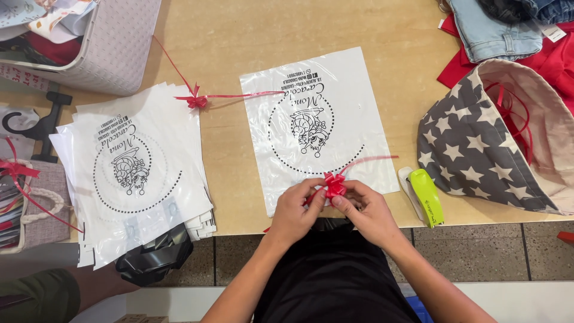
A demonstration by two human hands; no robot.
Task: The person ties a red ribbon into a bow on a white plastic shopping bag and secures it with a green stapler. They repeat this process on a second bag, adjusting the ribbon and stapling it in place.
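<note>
While both hands meet at the table's near edge, the left hand (294, 209) and right hand (368, 210) pinch a small red ribbon bow (333, 183) between their fingertips. It sits over the lower edge of a printed white plastic bag (359, 101), near a lime-green stapler (426, 196).

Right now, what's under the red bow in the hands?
The bow sits over a white printed bag lying on the table. Both hands cover the bag's bottom edge.

Both hands on red ribbon bow, near table edge.
Left hand (294, 209) and right hand (366, 210) pinch bow (334, 183) over printed plastic bag (317, 119); green stapler (426, 196) just right.
</note>
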